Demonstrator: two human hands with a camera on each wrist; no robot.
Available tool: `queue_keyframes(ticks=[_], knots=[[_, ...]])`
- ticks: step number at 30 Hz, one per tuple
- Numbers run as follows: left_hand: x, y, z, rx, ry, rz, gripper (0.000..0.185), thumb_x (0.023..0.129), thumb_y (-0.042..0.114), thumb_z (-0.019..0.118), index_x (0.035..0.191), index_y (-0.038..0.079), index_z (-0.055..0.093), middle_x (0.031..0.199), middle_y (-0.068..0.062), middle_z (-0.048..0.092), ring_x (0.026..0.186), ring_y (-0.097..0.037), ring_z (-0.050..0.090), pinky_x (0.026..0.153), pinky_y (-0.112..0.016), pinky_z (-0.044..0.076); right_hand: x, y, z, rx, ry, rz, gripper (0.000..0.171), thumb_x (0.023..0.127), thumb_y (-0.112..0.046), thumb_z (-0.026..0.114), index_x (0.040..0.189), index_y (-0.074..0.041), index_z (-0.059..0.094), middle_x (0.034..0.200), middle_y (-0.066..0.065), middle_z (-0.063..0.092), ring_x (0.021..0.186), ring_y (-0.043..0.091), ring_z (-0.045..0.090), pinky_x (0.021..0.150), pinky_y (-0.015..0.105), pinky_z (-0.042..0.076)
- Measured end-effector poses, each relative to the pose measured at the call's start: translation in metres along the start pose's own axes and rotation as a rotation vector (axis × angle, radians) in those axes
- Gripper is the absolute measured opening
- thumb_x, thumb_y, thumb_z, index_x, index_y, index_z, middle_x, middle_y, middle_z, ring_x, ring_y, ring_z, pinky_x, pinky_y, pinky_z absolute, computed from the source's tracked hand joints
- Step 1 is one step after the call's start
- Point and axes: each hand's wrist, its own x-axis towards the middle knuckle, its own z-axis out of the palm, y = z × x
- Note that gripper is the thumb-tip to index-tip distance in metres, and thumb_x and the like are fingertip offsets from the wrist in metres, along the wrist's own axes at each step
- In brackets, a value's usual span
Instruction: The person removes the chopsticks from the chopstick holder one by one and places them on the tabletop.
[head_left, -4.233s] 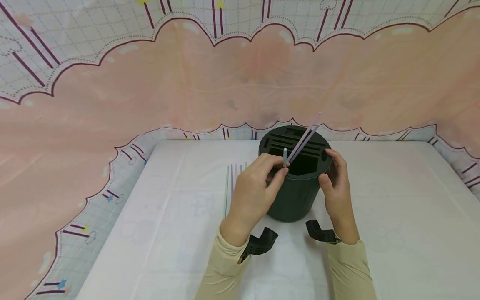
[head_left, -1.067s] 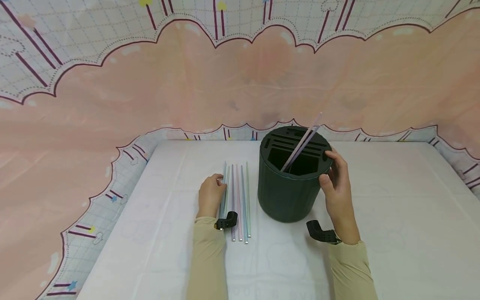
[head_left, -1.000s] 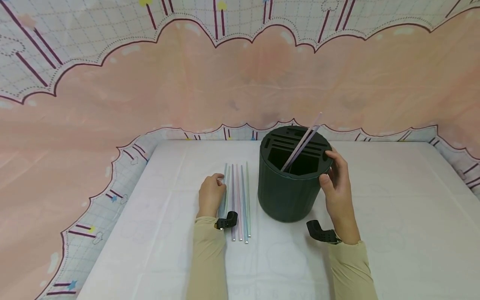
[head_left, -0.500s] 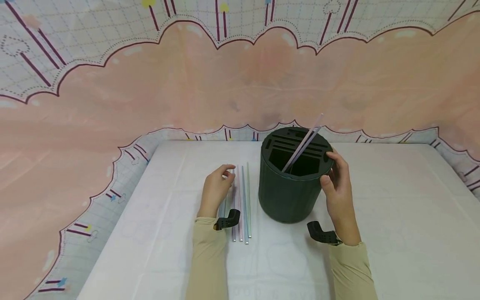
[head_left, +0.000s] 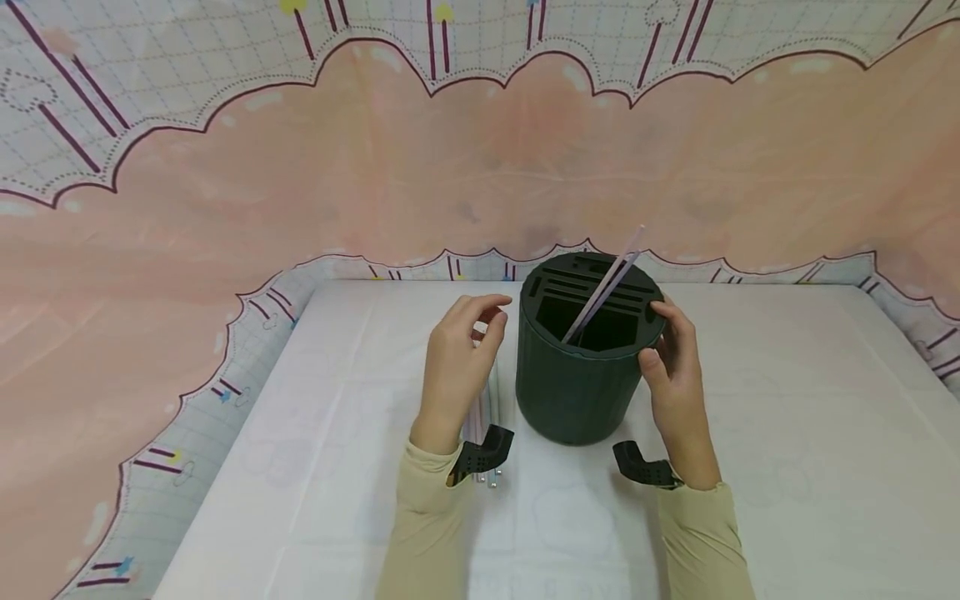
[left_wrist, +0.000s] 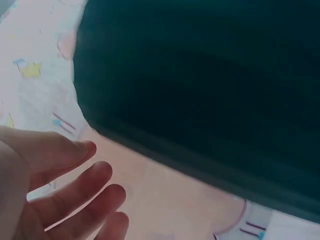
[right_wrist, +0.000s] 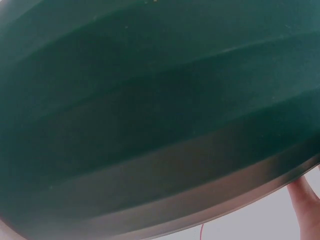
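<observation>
Dark green round holder [head_left: 581, 392]: stands upright on the table [head_left: 787, 433], near the middle, its top plate cut with slots and one larger opening. Two pale straws [head_left: 606, 283]: lean in that opening, tips pointing up and to the far right, above the rim. Right hand [head_left: 671, 375]: grips the holder's right side at the rim, fingers curled on the edge and thumb on the wall; in the right wrist view the green wall fills nearly the whole picture, with one fingertip [right_wrist: 306, 207] showing at the lower right corner. Left hand [head_left: 459, 362]: hovers just left of the holder, fingers relaxed and loosely bent, apart from the wall; the left wrist view shows the fingers [left_wrist: 75, 195] spread and holding nothing, the green wall close beyond them. Loose straws [head_left: 491, 400]: lie side by side on the table under the left hand, running near to far, mostly hidden by the hand and wrist, their near ends showing beside the black wrist mount [head_left: 480, 454]. Pink scalloped cloth [head_left: 480, 167]: hangs behind the table.
</observation>
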Motion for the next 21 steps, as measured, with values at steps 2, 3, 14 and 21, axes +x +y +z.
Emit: queue_keyframes(ticks=[2, 3, 14, 21], knots=[[0.0, 0.008, -0.001, -0.02, 0.01, 0.049, 0.019, 0.088, 0.014, 0.055, 0.105, 0.013, 0.064, 0.093, 0.003, 0.059, 0.086, -0.007, 0.053, 0.07, -0.022, 0.046, 0.0, 0.0, 0.0, 0.01, -0.002, -0.012, 0.051, 0.09, -0.027, 0.052, 0.136, -0.018, 0.031, 0.146, -0.001, 0.016, 0.134, 0.017, 0.012, 0.105, 0.047, 0.01], [0.0, 0.012, -0.001, -0.029, 0.006, 0.07, 0.02, 0.088, 0.015, 0.055, 0.106, 0.012, 0.063, 0.097, 0.003, 0.059, 0.09, -0.007, 0.052, 0.073, -0.023, 0.046, 0.0, -0.001, 0.001, 0.011, -0.002, -0.015, 0.051, 0.09, -0.028, 0.052, 0.136, -0.018, 0.031, 0.146, 0.0, 0.017, 0.134, 0.017, 0.012, 0.105, 0.048, 0.01], [-0.005, 0.055, 0.016, 0.028, -0.11, 0.285, 0.037, 0.091, 0.03, 0.051, 0.122, 0.012, 0.054, 0.121, 0.001, 0.053, 0.118, -0.015, 0.039, 0.1, -0.034, 0.026, 0.001, 0.0, 0.001, 0.08, -0.009, -0.062, 0.051, 0.091, -0.025, 0.051, 0.135, -0.012, 0.031, 0.146, 0.009, 0.016, 0.134, 0.02, 0.011, 0.106, 0.046, 0.009], [-0.01, 0.063, 0.03, 0.148, -0.182, 0.217, 0.043, 0.095, 0.033, 0.038, 0.133, 0.013, 0.041, 0.131, 0.001, 0.046, 0.126, -0.016, 0.029, 0.102, -0.049, 0.015, 0.001, -0.002, 0.003, 0.095, -0.02, -0.089, 0.052, 0.091, -0.026, 0.051, 0.135, -0.01, 0.03, 0.145, 0.008, 0.017, 0.134, 0.021, 0.013, 0.106, 0.048, 0.009]])
